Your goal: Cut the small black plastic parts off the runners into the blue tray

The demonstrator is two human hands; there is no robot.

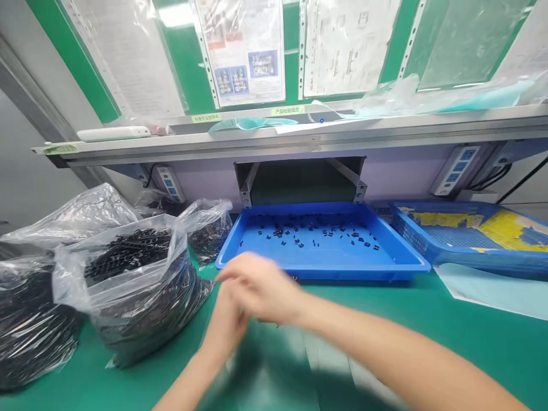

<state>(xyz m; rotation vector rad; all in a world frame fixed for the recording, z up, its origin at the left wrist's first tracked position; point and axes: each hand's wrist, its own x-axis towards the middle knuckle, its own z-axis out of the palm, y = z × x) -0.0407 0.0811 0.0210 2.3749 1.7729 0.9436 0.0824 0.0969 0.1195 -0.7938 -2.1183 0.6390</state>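
My left hand (229, 319) and my right hand (261, 288) meet over the green table, just in front of the blue tray (363, 273). The right hand lies over the left, its fingers curled and smeared by motion. The left fingers are bent too and partly covered. Whatever sits between them is hidden. Small black parts (297, 244) lie scattered across the tray floor. Left of my hands stands an open clear plastic bag (149, 311), filled with black plastic pieces (132, 251).
More bags (29, 325) of black parts stand at the left and behind. A blue perforated basket (462, 255) with yellow patches is at the right, near a pale blue sheet (492, 294). A dark chute opening (299, 180) lies behind the tray, below a metal shelf (312, 142).
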